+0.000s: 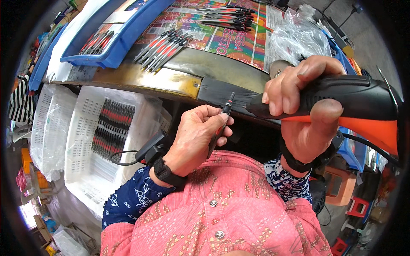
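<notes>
My left hand [198,136] grips a slim black-and-red pen-like tool [222,123], its tip pointing up toward the table edge. My right hand [303,102] is wrapped round the handle of a black-and-orange power screwdriver [354,106], whose nose points left and sits just beside the tip of the slim tool. Both wrists wear black bands with small black devices. The joint where nose and tip meet is small and partly hidden by my fingers.
Rows of similar black-and-red tools [164,47] lie on the table, more [226,16] farther back. A blue tray [113,36] holds others. A white crate [92,141] at my left holds stacked ones. Clear plastic bags [294,38] lie at back right.
</notes>
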`<state>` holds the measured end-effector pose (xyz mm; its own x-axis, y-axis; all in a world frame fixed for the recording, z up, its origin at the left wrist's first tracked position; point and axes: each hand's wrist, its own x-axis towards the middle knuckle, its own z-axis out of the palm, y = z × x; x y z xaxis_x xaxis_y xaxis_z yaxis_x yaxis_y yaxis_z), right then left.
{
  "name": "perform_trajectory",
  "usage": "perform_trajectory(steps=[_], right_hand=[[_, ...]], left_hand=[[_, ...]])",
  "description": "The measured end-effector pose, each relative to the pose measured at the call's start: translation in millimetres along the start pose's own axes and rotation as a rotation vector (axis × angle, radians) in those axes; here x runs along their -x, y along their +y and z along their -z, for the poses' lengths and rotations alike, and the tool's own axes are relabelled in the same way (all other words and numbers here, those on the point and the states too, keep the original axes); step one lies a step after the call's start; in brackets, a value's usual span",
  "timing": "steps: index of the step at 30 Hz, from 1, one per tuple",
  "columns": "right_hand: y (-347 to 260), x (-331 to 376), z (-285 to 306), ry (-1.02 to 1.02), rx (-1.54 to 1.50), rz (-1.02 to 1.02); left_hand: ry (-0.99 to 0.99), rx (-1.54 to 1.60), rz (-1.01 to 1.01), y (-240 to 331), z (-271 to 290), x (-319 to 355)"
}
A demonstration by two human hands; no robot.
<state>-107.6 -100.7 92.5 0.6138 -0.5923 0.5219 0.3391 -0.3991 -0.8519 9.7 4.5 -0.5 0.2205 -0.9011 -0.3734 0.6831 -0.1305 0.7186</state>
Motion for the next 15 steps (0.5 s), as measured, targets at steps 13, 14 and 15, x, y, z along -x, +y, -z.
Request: perform_trajectory(steps=[13,14,15], right_hand=[[13.6,-5.5,-10.3,0.002,0.006,0.023],[14.4,-5.6,-10.7,-0.001,0.008,0.026],[15.2,-5.5,-11.0,0.011,-0.017,0.028]], left_hand=[[0.075,-0.101,-0.046,-6.0,-7.0,-1.3],[0.070,-0.100,-0.055,-6.3,-7.0,-1.4],[0.073,-0.104,-0.053,-6.5,-6.9,-1.4]])
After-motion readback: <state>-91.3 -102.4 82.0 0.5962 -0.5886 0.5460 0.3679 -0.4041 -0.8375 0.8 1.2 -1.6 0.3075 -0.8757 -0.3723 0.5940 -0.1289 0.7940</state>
